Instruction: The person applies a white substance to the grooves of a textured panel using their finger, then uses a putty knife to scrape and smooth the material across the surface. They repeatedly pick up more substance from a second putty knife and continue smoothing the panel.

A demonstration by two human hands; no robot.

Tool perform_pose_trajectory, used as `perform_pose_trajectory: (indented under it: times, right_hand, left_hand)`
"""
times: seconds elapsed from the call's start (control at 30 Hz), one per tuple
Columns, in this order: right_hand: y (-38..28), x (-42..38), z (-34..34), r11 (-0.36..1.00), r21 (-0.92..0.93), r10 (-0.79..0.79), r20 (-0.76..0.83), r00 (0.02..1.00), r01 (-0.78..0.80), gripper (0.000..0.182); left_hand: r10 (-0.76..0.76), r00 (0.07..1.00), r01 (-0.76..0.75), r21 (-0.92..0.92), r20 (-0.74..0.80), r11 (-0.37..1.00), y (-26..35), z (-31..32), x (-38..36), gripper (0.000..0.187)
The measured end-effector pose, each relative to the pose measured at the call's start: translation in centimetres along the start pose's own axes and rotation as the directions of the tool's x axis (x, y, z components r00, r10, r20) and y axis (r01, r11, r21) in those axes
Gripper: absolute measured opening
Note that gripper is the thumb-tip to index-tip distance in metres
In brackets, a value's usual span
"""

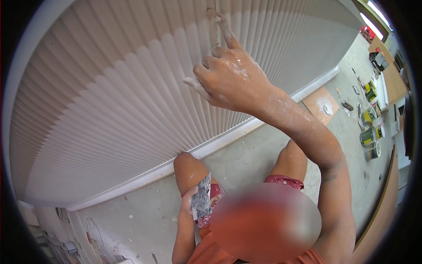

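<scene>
My right hand (231, 77) reaches up to a fluted white panel (176, 88). Its index finger is stretched along a thin vertical seam, the tip at a small patch of filler (212, 13). White residue marks the fingers and the back of this hand, which holds nothing; the other fingers are loosely bent and apart. Down by my left thigh, my left hand (189, 201) grips a flat grey scraper (201, 198) smeared with dark and white filler. The scraper's blade tilts upward.
A board with white filler (324, 105) lies on the floor at right. Beyond it stand several cans (368, 118) among small tools. A white base strip (211, 147) runs under the panel. Wooden boards (380, 193) line the right edge; more items (70, 247) lie at lower left.
</scene>
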State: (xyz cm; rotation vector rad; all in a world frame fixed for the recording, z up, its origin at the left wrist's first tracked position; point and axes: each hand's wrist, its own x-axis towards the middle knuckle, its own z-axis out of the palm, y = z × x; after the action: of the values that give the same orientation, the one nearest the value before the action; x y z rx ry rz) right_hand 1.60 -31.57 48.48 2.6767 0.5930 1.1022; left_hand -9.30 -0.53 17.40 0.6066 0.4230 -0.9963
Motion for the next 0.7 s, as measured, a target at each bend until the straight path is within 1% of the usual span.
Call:
perform_pose_trajectory:
  times: [0.07,0.2,0.33,0.47,0.5,0.53,0.57,0.63,0.7]
  right_hand:
    - [0.0,0.1,-0.1,0.999,0.001,-0.035,-0.089,0.995,0.035,0.021]
    - [0.0,0.1,0.5,1.0,0.014,-0.002,-0.074,0.997,0.003,0.02]
    - [0.0,-0.4,1.0,1.0,-0.023,-0.007,0.02,1.0,0.007,0.021]
    - [-0.4,-1.0,1.1,0.998,-0.063,0.014,0.102,0.995,-0.008,0.023]
    - [-0.5,-1.2,1.1,0.998,-0.062,0.016,0.101,0.995,-0.009,0.023]
    - [-0.6,-1.4,1.1,0.997,-0.074,0.024,0.196,0.98,-0.01,0.032]
    - [-0.7,-1.5,1.2,0.996,-0.085,0.034,0.289,0.957,-0.009,0.046]
    - [-1.0,-2.1,1.5,0.997,-0.078,0.026,0.287,0.957,-0.004,0.047]
    - [-1.3,-2.5,1.6,0.998,-0.068,0.017,0.289,0.957,0.003,0.047]
  left_hand:
    - [-0.01,1.0,0.01,-0.005,0.003,1.0,0.1,0.4,-0.1,0.032]
    - [-0.015,1.0,0.015,-0.024,0.005,1.0,0.3,0.8,-0.4,0.032]
    - [0.015,0.999,-0.017,-0.031,-0.046,0.999,-0.1,0.2,0.0,0.031]
    - [0.019,0.999,-0.019,-0.013,-0.046,1.0,-0.1,-0.1,0.0,0.032]
    - [0.001,1.0,-0.001,-0.015,-0.01,1.0,0.1,-0.1,-0.1,0.032]
    - [-0.016,1.0,0.017,-0.016,0.027,1.0,0.2,0.0,-0.2,0.033]
    - [-0.015,1.0,0.016,-0.014,0.026,1.0,0.2,-0.1,-0.1,0.033]
    - [0.004,1.0,-0.004,-0.012,0.006,1.0,0.1,-0.2,0.0,0.034]
    - [-0.01,1.0,0.01,-0.011,0.012,1.0,0.2,-0.2,0.1,0.034]
